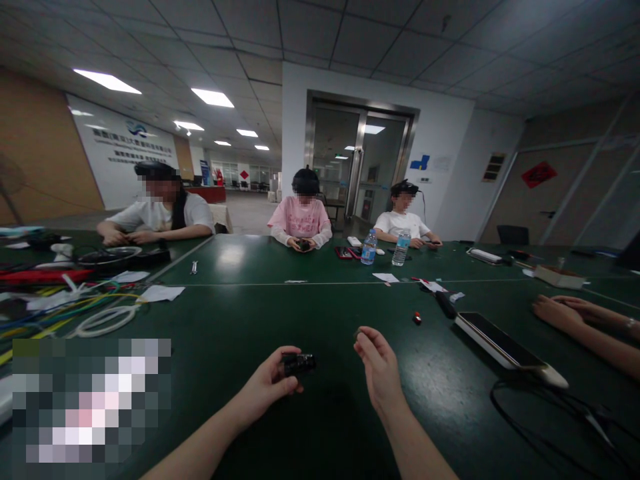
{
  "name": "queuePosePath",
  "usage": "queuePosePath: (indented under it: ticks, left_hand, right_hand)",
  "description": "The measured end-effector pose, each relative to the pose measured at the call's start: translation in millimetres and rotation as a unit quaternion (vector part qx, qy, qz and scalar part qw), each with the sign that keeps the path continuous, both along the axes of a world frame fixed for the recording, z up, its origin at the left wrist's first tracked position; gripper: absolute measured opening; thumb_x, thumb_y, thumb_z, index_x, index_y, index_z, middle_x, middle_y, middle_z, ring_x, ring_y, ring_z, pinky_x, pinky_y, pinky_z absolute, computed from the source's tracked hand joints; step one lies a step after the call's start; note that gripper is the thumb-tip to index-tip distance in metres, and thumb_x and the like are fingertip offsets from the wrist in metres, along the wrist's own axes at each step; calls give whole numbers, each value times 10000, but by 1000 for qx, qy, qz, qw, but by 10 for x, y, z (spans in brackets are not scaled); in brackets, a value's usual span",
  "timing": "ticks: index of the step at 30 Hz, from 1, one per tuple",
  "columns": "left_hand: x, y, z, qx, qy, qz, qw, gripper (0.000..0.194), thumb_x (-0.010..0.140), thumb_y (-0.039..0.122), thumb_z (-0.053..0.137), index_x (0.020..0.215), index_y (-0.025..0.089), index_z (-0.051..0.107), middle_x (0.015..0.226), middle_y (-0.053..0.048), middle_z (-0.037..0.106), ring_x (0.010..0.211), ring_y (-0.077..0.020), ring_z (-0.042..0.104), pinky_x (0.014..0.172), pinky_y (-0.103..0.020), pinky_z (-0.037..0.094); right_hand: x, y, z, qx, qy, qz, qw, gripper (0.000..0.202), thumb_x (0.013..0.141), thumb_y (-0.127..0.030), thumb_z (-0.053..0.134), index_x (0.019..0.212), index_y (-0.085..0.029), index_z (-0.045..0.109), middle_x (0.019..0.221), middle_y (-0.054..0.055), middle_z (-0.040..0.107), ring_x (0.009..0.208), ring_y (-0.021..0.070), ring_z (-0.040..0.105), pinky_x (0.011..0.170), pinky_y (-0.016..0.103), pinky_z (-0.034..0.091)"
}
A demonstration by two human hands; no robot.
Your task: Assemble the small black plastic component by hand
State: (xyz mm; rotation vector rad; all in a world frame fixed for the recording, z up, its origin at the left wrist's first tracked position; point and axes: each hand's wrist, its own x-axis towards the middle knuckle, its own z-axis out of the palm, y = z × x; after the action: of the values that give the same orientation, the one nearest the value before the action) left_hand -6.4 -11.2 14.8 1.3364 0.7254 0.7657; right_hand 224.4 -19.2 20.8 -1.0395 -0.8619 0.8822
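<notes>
Bare forearms [205,433] reach in from the bottom edge, over a dark green table [320,303]. Left hand [273,379] grips a small black object [299,363] between thumb and fingers; object sits at the fingertips, dark, details hard to read. Right hand [379,363] is raised to its right, well apart from it, thumb and fingers pinched on a tiny piece [357,335], too small to identify. Small red item [417,318] lies on the table beyond the right hand, to its right. Farther right, a white device with a dark screen [500,340] lies near a black cable [505,413]; a co-worker's hands [560,312] rest at the right edge. Left side: tangled cables [107,321] and white paper [161,293]. Blurred-out patch covers lower left; contents can't be told. Across the table, three people in headgear sit; two water bottles [369,248] stand near the rightmost one.
</notes>
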Motion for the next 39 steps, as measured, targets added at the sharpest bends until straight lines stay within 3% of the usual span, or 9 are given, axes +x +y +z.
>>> queuePosePath:
  ticks: [7,20,27,32,39]
  left_hand:
    - [2,-24,50,-14,1,-4,1000,433,751,247,610,1141,242,421,1088,-75,583,854,-207,600,798,-387,425]
    - [56,-27,-2,1,-34,3,999,426,702,286,670,1069,221,464,932,-30,612,766,-179,606,727,-344,416]
    - [77,-18,-11,4,-46,-10,999,419,698,284,679,1056,211,474,944,-41,615,755,-164,599,722,-340,440]
    - [80,4,-67,6,-44,-11,999,396,706,277,669,1043,197,477,913,-37,617,708,-146,599,689,-326,446]
    - [51,5,-70,10,-28,-11,999,391,733,304,639,1069,199,469,880,-35,625,738,-168,614,698,-334,444]
  right_hand:
    - [-61,-52,29,-8,-17,53,998,323,646,-368,708,922,-218,630,899,30,641,878,195,584,800,342,463]
    - [-277,-133,16,-35,-169,186,967,295,678,-344,675,928,-191,642,864,42,641,811,195,591,780,359,457]
    - [-433,-194,7,-2,-298,190,935,177,687,-229,662,864,-228,666,1049,46,567,1022,216,535,926,379,386]
    - [-469,-208,-22,-2,-349,198,916,181,689,-191,651,862,-244,652,1007,28,581,984,203,554,895,366,410]
    - [-447,-237,21,3,-349,215,912,221,707,-179,643,913,-258,647,987,13,606,952,184,575,861,335,440]
